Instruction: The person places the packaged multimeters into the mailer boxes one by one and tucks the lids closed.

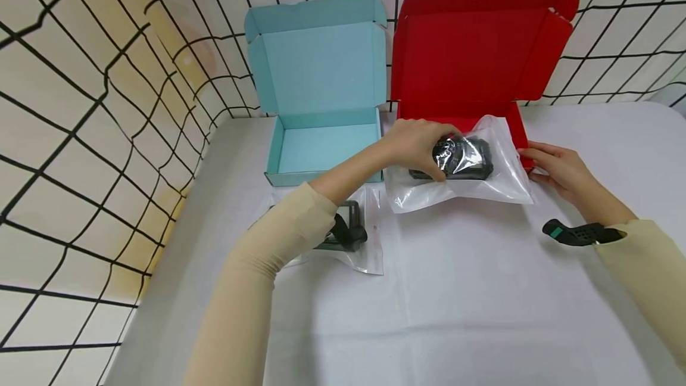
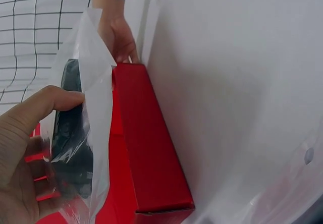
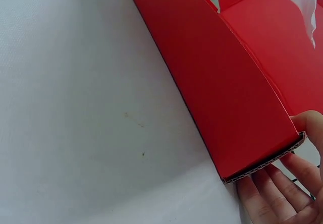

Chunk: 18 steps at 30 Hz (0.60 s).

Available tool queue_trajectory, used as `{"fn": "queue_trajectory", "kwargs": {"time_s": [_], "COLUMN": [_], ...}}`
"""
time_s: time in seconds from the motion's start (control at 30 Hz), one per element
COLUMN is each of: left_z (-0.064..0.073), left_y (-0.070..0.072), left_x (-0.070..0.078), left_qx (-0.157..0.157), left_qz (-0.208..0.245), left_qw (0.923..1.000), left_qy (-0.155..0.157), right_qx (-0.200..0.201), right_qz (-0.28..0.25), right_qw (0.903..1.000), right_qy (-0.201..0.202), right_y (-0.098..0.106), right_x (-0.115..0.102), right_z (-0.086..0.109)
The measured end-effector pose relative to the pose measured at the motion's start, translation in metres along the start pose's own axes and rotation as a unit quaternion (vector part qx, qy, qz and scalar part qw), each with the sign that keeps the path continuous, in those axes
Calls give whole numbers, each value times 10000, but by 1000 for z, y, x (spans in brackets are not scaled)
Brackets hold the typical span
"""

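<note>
My left hand (image 1: 417,143) grips a clear plastic bag (image 1: 506,180) with a dark object (image 1: 471,158) inside, its exact kind obscured by the shiny wrapping. The bag is held over the front of an open red cardboard box (image 1: 485,52), whose lid stands up at the back. In the left wrist view, the thumb and fingers clasp the bagged object (image 2: 70,133) from both sides, above the red box's wall (image 2: 151,148). My right hand (image 1: 560,171) holds the box's right side; the right wrist view has its thumb at the top edge and the fingers (image 3: 275,193) outside the corner.
Left of the red box stands an open light-blue box (image 1: 321,145) with its lid raised. Another clear bag (image 1: 374,249) with a dark device lies in front of it, partly behind my left forearm. Black wire grid (image 1: 69,133) borders the white-covered table (image 1: 455,290) at the left and back.
</note>
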<state>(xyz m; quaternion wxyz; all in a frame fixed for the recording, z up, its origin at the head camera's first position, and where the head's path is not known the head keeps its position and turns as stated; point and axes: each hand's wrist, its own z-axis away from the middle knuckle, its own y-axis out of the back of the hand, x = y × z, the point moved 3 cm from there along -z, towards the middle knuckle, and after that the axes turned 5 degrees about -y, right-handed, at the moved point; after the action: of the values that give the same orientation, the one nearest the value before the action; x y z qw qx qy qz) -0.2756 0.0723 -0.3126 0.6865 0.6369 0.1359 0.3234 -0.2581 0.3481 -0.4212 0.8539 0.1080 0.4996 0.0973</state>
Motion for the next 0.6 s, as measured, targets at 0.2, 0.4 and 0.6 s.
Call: {"fn": "queue_trajectory", "kwargs": {"time_s": [0.2,0.4,0.6], "left_z": [-5,-8,-12], "left_y": [0,5,8], "left_x": [-2,-7,-13], "left_qx": [20,83,62], "left_qz": [38,62,176], "left_qw": [10000,9999,9996], "left_qy": [26,109,191], "right_qx": [-34,-158,-158], "right_qz": [-3,-52,-100], "right_qw": [10000,9997,9998], "right_qy": [-92,-168,-46], "right_y": [1,1,0], "right_x": [0,-1,-1], "right_z": [2,3,2]}}
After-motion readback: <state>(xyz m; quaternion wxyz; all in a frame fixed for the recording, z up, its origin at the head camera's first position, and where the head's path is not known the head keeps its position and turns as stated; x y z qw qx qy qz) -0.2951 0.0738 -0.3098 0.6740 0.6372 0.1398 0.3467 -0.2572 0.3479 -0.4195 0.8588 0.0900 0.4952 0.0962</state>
